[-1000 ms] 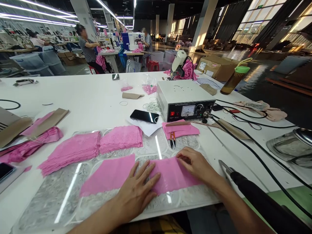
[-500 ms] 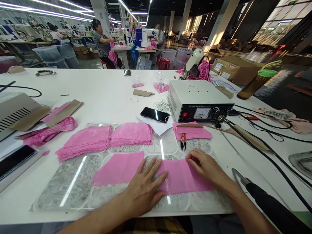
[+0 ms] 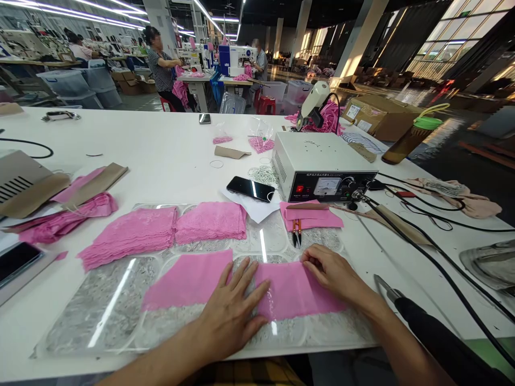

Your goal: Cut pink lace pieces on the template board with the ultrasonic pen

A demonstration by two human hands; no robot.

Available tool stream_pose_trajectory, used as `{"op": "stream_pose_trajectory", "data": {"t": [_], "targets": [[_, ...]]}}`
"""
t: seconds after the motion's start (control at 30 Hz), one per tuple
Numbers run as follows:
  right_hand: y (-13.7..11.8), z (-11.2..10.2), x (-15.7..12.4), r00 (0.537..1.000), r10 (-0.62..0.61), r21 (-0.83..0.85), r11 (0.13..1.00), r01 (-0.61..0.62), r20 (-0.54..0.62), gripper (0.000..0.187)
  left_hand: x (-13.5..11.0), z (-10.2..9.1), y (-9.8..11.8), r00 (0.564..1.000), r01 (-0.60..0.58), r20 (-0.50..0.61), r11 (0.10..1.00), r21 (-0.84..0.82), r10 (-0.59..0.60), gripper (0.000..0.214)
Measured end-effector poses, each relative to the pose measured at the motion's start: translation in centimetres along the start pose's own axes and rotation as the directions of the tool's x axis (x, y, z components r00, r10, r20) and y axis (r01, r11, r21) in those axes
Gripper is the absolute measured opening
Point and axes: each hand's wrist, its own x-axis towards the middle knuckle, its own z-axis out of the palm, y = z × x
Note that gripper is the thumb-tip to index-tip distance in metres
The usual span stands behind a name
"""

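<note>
My left hand (image 3: 228,311) lies flat with its fingers spread, between two pink fabric pieces on a clear plastic sheet (image 3: 107,300). Its fingertips press on the left edge of the right-hand fabric piece (image 3: 285,295) and reach the border of the left fabric piece (image 3: 189,281). At the top edge of the right-hand piece, my right hand (image 3: 332,271) is closed in a pinch on the cloth. Just beyond it, thread snips (image 3: 296,233) with orange handles lie on folded pink fabric (image 3: 328,219). Two stacks of pink lace, a left stack (image 3: 132,233) and a right stack (image 3: 211,222), sit behind the pieces.
A grey control box (image 3: 325,166) stands at the back right, trailing black cables. At the right lies a black-handled tool (image 3: 418,316) with a metal tip. A phone (image 3: 250,188) rests on white paper. Co-workers sit at sewing machines beyond the table.
The view has turned slightly, so everything appears shifted a little to the left. Both hands keep practically the same pose on the fabric.
</note>
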Motion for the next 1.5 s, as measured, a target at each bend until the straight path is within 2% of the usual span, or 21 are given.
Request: {"op": "stream_pose_trajectory", "data": {"t": [0.37, 0.53, 0.9, 1.1, 1.23, 1.33, 1.5], "targets": [[-0.3, 0.0, 0.0, 0.999, 0.011, -0.030, 0.999, -0.012, -0.034, 0.014, -0.1, 0.0, 0.2, 1.000, 0.020, 0.010, 0.999, 0.032, -0.020, 0.059], [-0.1, 0.4, -0.1, 0.998, 0.002, -0.036, 0.999, -0.004, -0.059, 0.015, 0.2, -0.6, 0.2, 1.000, -0.022, 0.020, 0.999, 0.038, 0.021, 0.057], [0.3, 1.4, -0.2, 0.968, -0.119, -0.075, 0.992, 0.105, -0.222, 0.014, 0.0, -0.4, 0.3, 1.000, -0.004, -0.005, 0.997, 0.076, 0.004, 0.054], [0.5, 1.7, -0.2, 0.960, -0.105, -0.053, 0.994, 0.094, -0.261, 0.014, 0.0, -0.3, -0.1, 0.999, -0.027, -0.017, 0.990, 0.140, 0.030, 0.052], [0.8, 1.2, -1.7, 0.951, -0.095, -0.015, 0.995, 0.094, -0.294, 0.013, 0.1, -0.3, -0.5, 0.997, -0.058, -0.046, 0.979, 0.196, 0.068, 0.050], [0.9, 0.9, -4.1, 0.921, -0.093, 0.004, 0.995, 0.103, -0.378, 0.015, 0.2, -0.3, -0.7, 0.993, -0.063, -0.083, 0.971, 0.231, 0.084, 0.047], [1.1, 1.5, -8.3, 0.798, -0.141, -0.025, 0.987, 0.156, -0.585, 0.020, 0.3, -0.2, -1.0, 0.987, -0.067, -0.127, 0.968, 0.243, 0.100, 0.043]]}}
